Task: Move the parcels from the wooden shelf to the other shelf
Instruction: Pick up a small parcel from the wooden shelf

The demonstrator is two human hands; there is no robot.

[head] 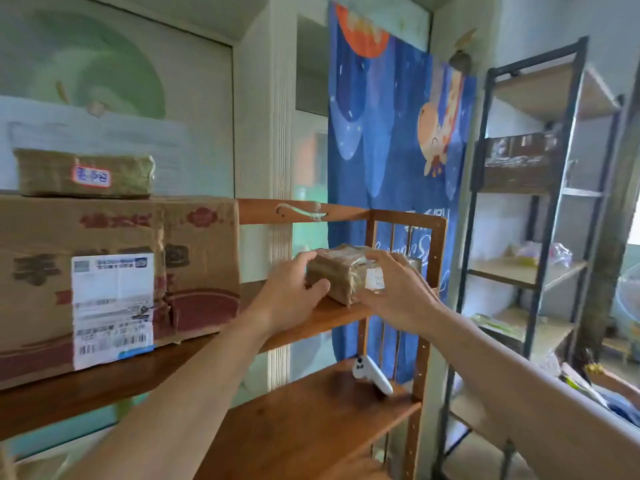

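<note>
Pale green walls and a blue cartoon curtain (391,140) frame the corner where a wooden shelf (311,317) stands, its reddish-brown boards stepping down toward the floor. On the upper board, near its right end by the slatted side rail, sits a small brown parcel (341,271) wrapped in shiny clear tape. Both bare arms reach in from below toward it. The left hand (292,289) presses against the parcel's left end, thumb lying along the lower front edge and fingers curled over the top corner. The right hand (394,289) covers the right end, fingers spread and bent across the front and top, so the parcel is clasped between the two palms; it looks to be resting on the board, though I cannot tell whether it has lifted clear.

Further left on the same board stands a large cardboard box (138,271) with red printing and a white shipping label (112,310) stuck on its front. A flat brown parcel (83,173) with a small handwritten sticker lies on top of that box. On the board below, a white controller-shaped object (372,374) leans by the right post.

Off to the right, well apart, stands a black metal-framed shelf (533,202) with pale boards; a dark taped box (519,161) sits on an upper level, and blurred bags lie on the lower ones
</note>
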